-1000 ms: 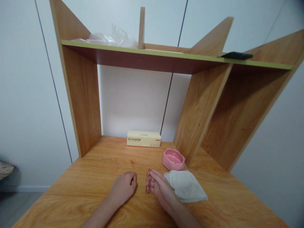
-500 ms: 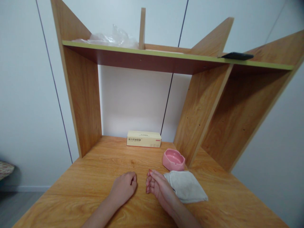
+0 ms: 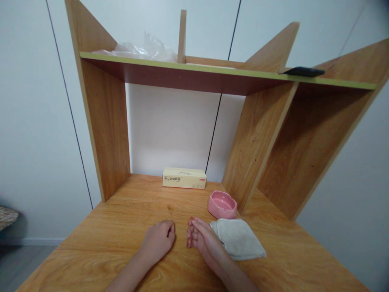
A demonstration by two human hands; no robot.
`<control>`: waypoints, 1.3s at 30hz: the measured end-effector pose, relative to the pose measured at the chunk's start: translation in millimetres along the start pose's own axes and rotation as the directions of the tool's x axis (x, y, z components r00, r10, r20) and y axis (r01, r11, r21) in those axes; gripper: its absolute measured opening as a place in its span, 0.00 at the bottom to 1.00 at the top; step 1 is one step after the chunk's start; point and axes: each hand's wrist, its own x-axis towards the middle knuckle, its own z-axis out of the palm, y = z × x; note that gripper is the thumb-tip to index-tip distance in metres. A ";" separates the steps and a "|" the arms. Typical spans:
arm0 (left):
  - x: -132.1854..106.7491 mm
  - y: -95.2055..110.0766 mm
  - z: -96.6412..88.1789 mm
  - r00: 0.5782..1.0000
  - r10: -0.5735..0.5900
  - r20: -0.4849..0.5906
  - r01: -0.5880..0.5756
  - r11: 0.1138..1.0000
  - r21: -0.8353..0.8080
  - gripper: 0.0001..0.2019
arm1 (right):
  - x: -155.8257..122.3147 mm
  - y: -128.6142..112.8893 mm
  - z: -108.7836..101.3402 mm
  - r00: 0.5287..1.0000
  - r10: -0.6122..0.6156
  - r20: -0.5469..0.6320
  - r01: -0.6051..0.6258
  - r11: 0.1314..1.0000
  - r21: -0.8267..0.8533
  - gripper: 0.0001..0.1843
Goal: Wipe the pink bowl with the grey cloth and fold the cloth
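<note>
My left hand [image 3: 158,240] rests on the wooden desk, curled into a loose fist with its fingertips tucked out of sight; no object shows in it. To its right, my right hand [image 3: 204,239] lies on its side with the palm turned inward. Its fingers are loosely bent, the palm partly shows, and it holds nothing. A grey folded cloth [image 3: 240,239] lies right beside the right hand, partly behind the wrist. Just beyond the cloth sits a pink ashtray [image 3: 222,205] with notches in its rim.
A cream cling film box [image 3: 184,178] with printed characters stands at the back of the desk [image 3: 100,243] by the wall. Wooden side panels rise left and right. The shelf [image 3: 212,69] above carries a clear plastic bag [image 3: 146,48] and a flat black object [image 3: 304,72].
</note>
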 end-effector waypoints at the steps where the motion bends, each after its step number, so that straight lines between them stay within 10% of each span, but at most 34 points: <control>1: 0.1 -0.1 0.0 1.000 0.002 -0.001 -0.002 1.000 -0.002 0.09 | -0.4 -0.2 0.2 1.000 -0.002 -0.002 0.002 1.000 -0.001 0.18; 39: 0.2 0.5 -2.2 1.000 -0.002 0.022 0.001 1.000 0.009 0.09 | -0.9 0.0 0.6 1.000 -0.011 -0.011 0.011 1.000 -0.001 0.18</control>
